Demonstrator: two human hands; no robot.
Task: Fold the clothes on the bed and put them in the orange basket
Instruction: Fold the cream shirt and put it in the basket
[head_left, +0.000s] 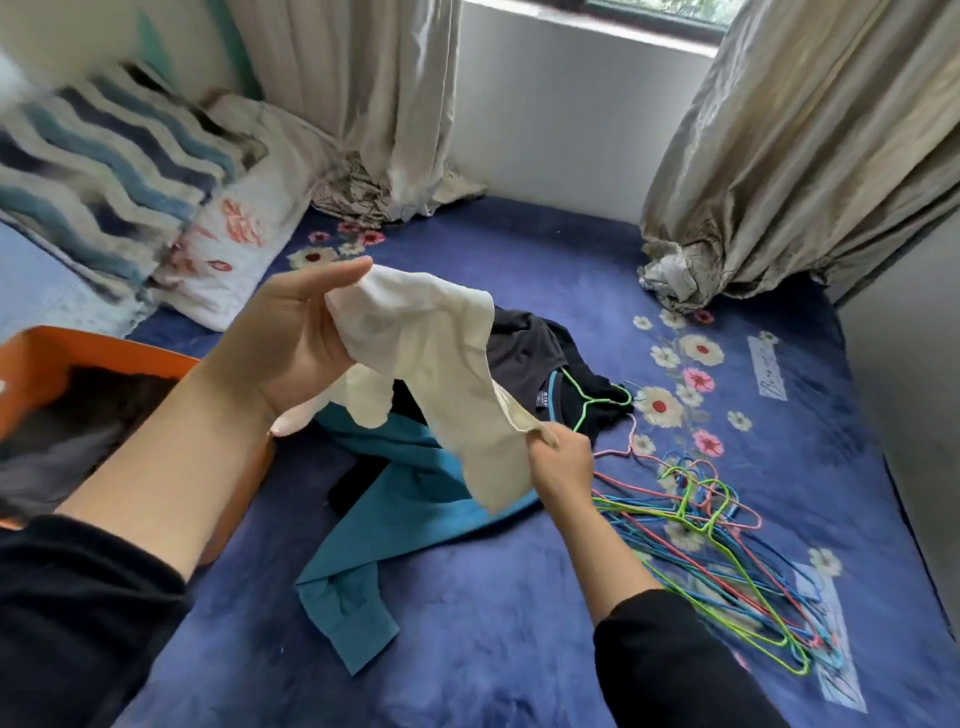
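A small cream-white garment (431, 358) hangs in the air between my hands above the bed. My left hand (291, 343) grips its upper end with the thumb over the cloth. Lower down, my right hand (558, 457) pinches its other end. Under it on the blue flowered bedspread (519, 597) lie a teal shirt (374, 525) and a black shirt (530, 353) with a green hanger still in its neck. The orange basket (67, 353) stands at the left, behind my left forearm, with dark folded clothes inside.
A heap of coloured wire hangers (727, 545) lies on the bed to the right of my right arm. Pillows (228, 244) and a striped blanket (104, 171) are stacked at the back left. Curtains (779, 156) hang onto the bed at the back.
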